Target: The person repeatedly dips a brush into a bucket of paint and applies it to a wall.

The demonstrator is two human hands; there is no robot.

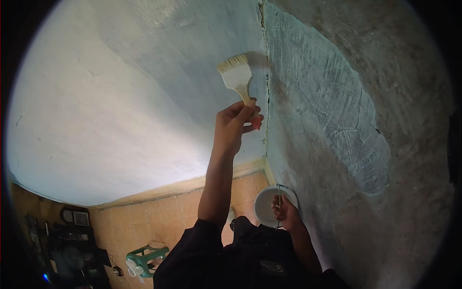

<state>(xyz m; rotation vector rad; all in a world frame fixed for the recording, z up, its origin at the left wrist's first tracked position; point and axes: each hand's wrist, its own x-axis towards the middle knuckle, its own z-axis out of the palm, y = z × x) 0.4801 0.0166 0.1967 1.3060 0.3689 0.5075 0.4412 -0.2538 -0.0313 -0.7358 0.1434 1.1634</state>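
My left hand (230,126) is raised in front of the wall, its fingers wrapped round the handle of a wide flat paintbrush (238,76). The brush points upward, with pale bristles at the top, a white-coated ferrule area and a red handle end. Its bristles overlap the light bluish wall (168,62), left of the cracked corner. Lower down, my right hand (287,213) grips the thin handle of a pale bucket (261,201). Whitish-grey shows inside the bucket, which is close to the right-hand wall.
On the right is a rough brown-grey wall (409,115) with a cracked bluish patch (332,96). Orange tiles (178,212) cover the floor. A green stool (139,253) with white round items stands at lower left, near dark furniture (72,245).
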